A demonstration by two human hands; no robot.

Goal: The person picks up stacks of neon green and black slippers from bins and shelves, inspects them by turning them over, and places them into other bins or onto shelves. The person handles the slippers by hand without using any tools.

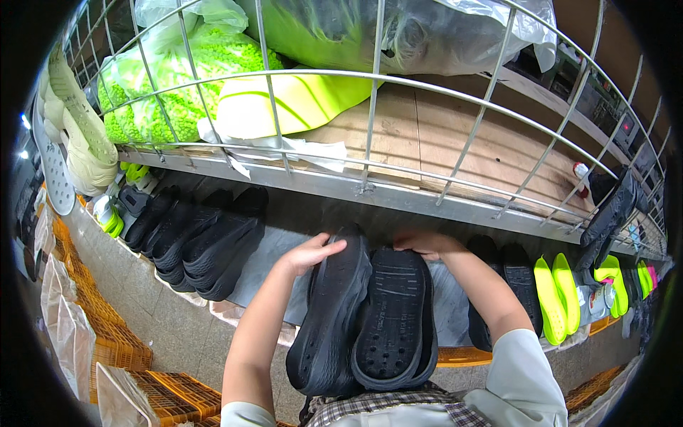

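Two stacks of black foam shoe soles stand side by side in front of my body. At the far end of the left stack (333, 313), my left hand (313, 255) is closed, its thumb lying along the upper edge. My right hand (425, 244) curls over the far end of the right stack (391, 320); its fingertips are partly hidden and slightly blurred. The top right sole faces up, showing grooves and small round holes near its close end. Beneath the soles runs a grey shelf surface (281, 267).
More black soles (220, 249) line the shelf at left, with black (523, 285) and neon yellow soles (558, 295) at right. A wire mesh rack (370, 188) above holds bagged green foam pieces (153, 96). Orange crates (121, 349) stand at lower left.
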